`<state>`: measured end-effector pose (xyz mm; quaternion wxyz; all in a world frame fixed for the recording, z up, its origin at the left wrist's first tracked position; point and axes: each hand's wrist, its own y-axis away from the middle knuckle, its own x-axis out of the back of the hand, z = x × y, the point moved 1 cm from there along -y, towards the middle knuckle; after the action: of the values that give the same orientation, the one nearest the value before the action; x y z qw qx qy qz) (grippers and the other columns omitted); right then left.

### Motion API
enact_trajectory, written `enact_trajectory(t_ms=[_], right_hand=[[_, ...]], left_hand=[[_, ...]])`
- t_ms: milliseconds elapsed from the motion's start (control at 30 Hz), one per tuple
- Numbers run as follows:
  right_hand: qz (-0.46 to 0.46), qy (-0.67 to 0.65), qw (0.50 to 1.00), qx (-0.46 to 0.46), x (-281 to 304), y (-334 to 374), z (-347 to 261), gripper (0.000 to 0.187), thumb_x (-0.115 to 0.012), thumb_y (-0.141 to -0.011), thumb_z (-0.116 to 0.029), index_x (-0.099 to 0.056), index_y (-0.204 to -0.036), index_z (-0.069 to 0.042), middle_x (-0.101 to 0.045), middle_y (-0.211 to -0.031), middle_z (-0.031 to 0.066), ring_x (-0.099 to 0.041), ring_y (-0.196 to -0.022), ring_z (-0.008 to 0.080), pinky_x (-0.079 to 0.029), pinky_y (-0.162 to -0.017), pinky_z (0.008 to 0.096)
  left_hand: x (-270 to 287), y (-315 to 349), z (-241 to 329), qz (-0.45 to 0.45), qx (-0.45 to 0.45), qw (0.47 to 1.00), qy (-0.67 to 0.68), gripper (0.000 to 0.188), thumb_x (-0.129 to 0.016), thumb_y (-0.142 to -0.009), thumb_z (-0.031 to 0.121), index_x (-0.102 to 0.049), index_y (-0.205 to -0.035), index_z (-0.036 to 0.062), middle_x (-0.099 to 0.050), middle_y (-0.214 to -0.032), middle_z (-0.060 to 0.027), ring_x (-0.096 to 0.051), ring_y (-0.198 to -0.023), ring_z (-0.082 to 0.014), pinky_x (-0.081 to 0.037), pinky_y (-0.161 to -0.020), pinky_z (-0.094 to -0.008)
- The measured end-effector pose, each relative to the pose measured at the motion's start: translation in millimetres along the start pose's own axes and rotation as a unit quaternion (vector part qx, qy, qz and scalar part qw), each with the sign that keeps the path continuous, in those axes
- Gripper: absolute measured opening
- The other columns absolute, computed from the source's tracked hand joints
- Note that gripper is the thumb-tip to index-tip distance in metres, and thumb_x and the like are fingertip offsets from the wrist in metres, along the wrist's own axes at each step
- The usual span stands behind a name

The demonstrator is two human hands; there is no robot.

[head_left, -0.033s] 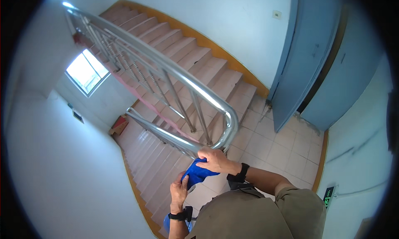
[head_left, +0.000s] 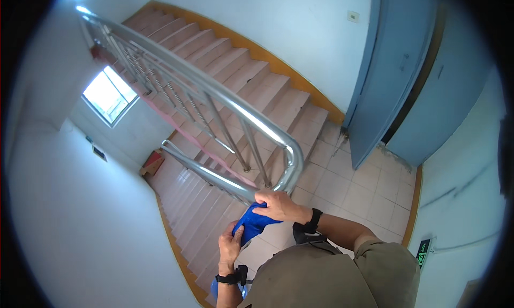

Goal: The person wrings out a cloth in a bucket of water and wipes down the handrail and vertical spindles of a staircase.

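A blue cloth point(head_left: 251, 222) is stretched between my two hands, in front of my body and beside the bend of a shiny metal handrail point(head_left: 292, 158). My left hand point(head_left: 230, 247) pinches its lower left end, thumb on top. My right hand point(head_left: 277, 205) grips the upper right part with curled fingers, close to or touching the rail's near end; I cannot tell which. Both wrists wear black bands. Below my left wrist, a blue rounded object point(head_left: 215, 287) shows partly behind my forearm.
Tiled stairs point(head_left: 230, 61) climb to the far left behind the railing, and another flight point(head_left: 187, 217) drops on the left. A grey-blue door point(head_left: 393, 77) stands ajar at right. A red box point(head_left: 152, 163) sits by the lower wall. A pink strip point(head_left: 187, 131) runs along the railing.
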<state>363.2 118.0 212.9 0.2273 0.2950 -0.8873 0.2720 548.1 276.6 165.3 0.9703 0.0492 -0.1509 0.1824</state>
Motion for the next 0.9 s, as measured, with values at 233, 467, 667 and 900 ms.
enact_trajectory(t_ms=[233,467,667,900], right_hand=[[0.027,0.010,0.999,-0.029,80,7,56,0.022,-0.074,-0.086,-0.026,-0.064,-0.094,-0.008,-0.066,-0.084,0.0126,-0.066,-0.078,0.0346,-0.052,-0.069,0.0442],[0.022,0.022,0.999,0.007,113,10,87,0.015,-0.070,-0.087,-0.018,-0.068,-0.097,-0.007,-0.067,-0.097,0.0122,-0.064,-0.092,0.0332,-0.052,-0.081,0.0427],[0.034,-0.038,0.999,0.010,114,20,101,0.014,-0.072,-0.084,-0.012,-0.063,-0.093,-0.007,-0.062,-0.103,0.0136,-0.060,-0.098,0.0343,-0.050,-0.087,0.0417],[0.132,-0.051,0.987,-0.072,138,24,108,0.014,-0.070,-0.086,-0.010,-0.067,-0.099,-0.006,-0.056,-0.122,0.0140,-0.059,-0.110,0.0306,-0.048,-0.096,0.0380]], left_hand=[[-70,-51,65,-0.088,0.012,0.993,-0.083,0.040,-0.076,-0.092,0.035,-0.069,-0.115,0.0035,-0.069,-0.083,-0.0066,-0.062,-0.079,-0.0144,-0.052,-0.074,-0.0316],[-93,-92,92,-0.114,0.052,0.975,-0.182,0.030,-0.058,-0.098,0.032,-0.064,-0.098,0.0020,-0.064,-0.079,-0.0198,-0.062,-0.074,-0.0319,-0.049,-0.071,-0.0417],[-99,-96,107,-0.106,-0.029,0.969,-0.221,0.025,-0.057,-0.099,0.025,-0.057,-0.089,0.0016,-0.058,-0.069,-0.0151,-0.059,-0.065,-0.0290,-0.045,-0.060,-0.0411],[-131,-114,145,-0.037,-0.145,0.967,-0.208,0.016,-0.061,-0.098,0.021,-0.058,-0.096,0.0056,-0.062,-0.074,-0.0221,-0.064,-0.070,-0.0423,-0.049,-0.060,-0.0455]])
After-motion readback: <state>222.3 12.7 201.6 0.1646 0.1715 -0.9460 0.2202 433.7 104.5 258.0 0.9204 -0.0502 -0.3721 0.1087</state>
